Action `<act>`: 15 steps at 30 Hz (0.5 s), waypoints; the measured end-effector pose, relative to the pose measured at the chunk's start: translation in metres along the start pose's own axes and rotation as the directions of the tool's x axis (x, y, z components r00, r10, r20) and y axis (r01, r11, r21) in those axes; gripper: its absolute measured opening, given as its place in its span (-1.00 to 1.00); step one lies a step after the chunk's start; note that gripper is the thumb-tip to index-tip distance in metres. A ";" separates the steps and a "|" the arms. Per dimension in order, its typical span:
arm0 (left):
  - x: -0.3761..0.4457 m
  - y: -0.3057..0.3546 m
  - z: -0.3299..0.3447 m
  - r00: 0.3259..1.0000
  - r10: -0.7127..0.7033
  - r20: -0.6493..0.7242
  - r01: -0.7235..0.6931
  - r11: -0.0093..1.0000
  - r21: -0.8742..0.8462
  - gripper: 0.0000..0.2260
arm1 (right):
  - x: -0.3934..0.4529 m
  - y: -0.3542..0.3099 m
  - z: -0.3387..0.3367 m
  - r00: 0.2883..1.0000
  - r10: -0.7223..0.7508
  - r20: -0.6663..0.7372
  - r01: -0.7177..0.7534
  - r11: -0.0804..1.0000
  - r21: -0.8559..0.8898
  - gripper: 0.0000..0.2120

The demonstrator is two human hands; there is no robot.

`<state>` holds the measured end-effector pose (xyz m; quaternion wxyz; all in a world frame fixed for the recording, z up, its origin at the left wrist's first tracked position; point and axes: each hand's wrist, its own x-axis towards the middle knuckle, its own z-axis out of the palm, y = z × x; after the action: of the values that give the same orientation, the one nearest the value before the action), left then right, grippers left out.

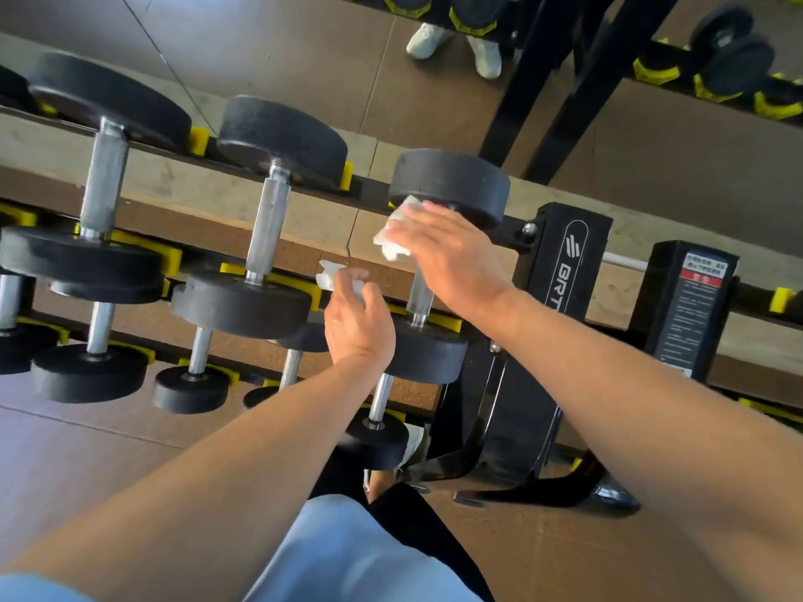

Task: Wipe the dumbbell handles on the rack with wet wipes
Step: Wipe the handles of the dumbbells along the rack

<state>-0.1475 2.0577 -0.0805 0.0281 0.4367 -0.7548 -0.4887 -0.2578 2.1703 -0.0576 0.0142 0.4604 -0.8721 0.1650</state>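
Right hand (443, 254) apparently wipes dumbbell handle (419, 293) beside left hand (358, 325).

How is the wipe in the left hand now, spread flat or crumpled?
Crumpled. The wipe sits bunched between the curled fingers of the left hand, with only a wrinkled white end sticking out above them.

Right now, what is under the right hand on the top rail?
A white wipe sticks out from under the right hand, over the handle of the rightmost dumbbell. The hand covers the handle's upper part; only its lower stretch shows.
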 end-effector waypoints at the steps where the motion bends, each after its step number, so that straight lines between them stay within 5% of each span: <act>1: 0.000 -0.001 0.000 1.000 -0.001 -0.002 0.001 1.000 -0.003 -0.79 | 0.005 0.003 0.000 0.991 0.036 0.126 -0.027 0.997 -0.068 -0.70; 6: 0.000 -0.003 0.001 1.000 0.000 -0.027 0.000 1.000 -0.012 -0.78 | -0.001 -0.031 -0.018 0.808 0.057 0.586 -0.127 0.989 0.079 -0.84; 8: -0.001 -0.004 0.002 0.999 0.014 -0.033 -0.015 0.999 -0.033 -0.79 | 0.009 -0.028 -0.023 0.864 0.122 0.488 -0.228 0.960 0.164 -0.77; 11: -0.002 -0.006 0.002 0.999 0.022 -0.044 -0.025 0.998 -0.056 -0.78 | 0.022 0.006 -0.017 0.976 0.082 0.200 -0.064 0.993 -0.094 -0.61; 13: -0.001 -0.006 0.001 0.999 0.026 -0.042 -0.028 0.998 -0.058 -0.79 | 0.017 0.015 -0.009 0.952 -0.033 0.305 0.099 0.974 -0.202 -0.61; 15: -0.001 -0.006 0.002 0.998 0.037 -0.047 -0.039 0.998 -0.057 -0.82 | 0.003 0.005 -0.003 0.933 -0.004 0.360 0.071 0.982 -0.173 -0.74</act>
<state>-0.1438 2.0590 -0.0850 0.0674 0.4323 -0.7476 -0.4997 -0.2637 2.1717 -0.0557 -0.0993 0.4959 -0.8627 -0.0029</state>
